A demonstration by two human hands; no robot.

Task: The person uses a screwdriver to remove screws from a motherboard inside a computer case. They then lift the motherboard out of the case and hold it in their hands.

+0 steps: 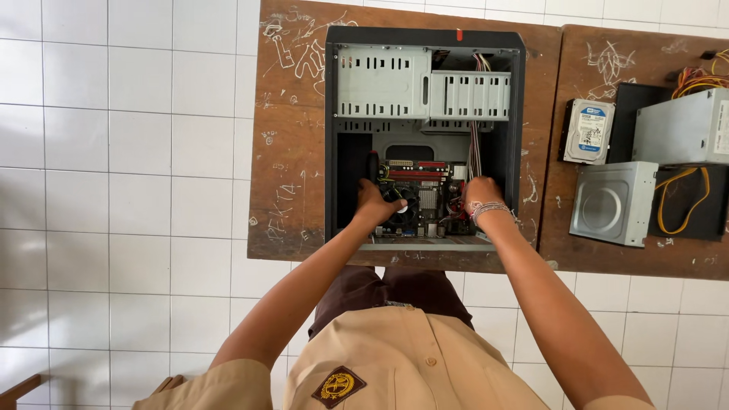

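An open black computer case [342, 114] lies on its side on a scratched wooden desk [288, 152]. A small motherboard [427, 182] sits low inside it, under grey metal drive bays [383, 82]. My left hand [373, 203] is inside at the board's left edge, gripping a dark handle, apparently a screwdriver [372, 163], that stands upright. My right hand [481, 191], with a beaded bracelet on the wrist, rests on the board's right edge beside a bundle of wires [475, 144]. What its fingers hold is hidden.
A second wooden desk [607, 53] to the right carries a hard drive [588, 130], a silver optical drive [613, 202], a grey power supply [680, 129] with yellow cables, and a black panel. White tiled floor surrounds both desks.
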